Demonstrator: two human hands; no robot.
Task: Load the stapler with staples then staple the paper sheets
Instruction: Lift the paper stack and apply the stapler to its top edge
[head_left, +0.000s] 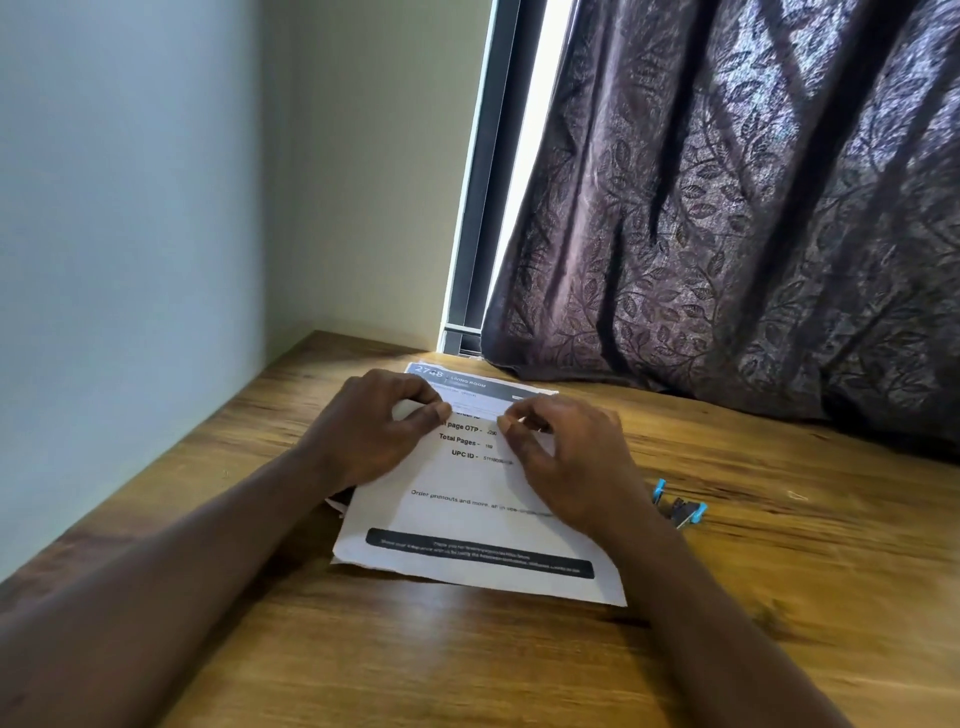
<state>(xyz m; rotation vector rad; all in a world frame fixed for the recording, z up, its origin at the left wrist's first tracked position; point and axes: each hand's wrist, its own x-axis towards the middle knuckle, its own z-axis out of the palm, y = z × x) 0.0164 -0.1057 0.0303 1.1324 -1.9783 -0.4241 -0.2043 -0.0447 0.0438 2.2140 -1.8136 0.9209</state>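
Single head cam, wide-angle, looking forward and down.
Sits above the wooden desk (727, 597), close over both forearms; faces the corner where the wall (130, 208) meets the curtain (753, 234). Horizon tilted, edges bowed. No second view, no overlap to report.

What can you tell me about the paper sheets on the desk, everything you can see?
The paper sheets are white printed pages lying flat on the wooden desk, near the curtain. The top page carries black text, including "Total Pages" and "UPC ID", with a dark band near its bottom edge and a dark header at the far end. Another sheet's edge peeks out underneath at the left. The left hand and right hand rest on the pages, fingertips pinching a thin pale strip between them.
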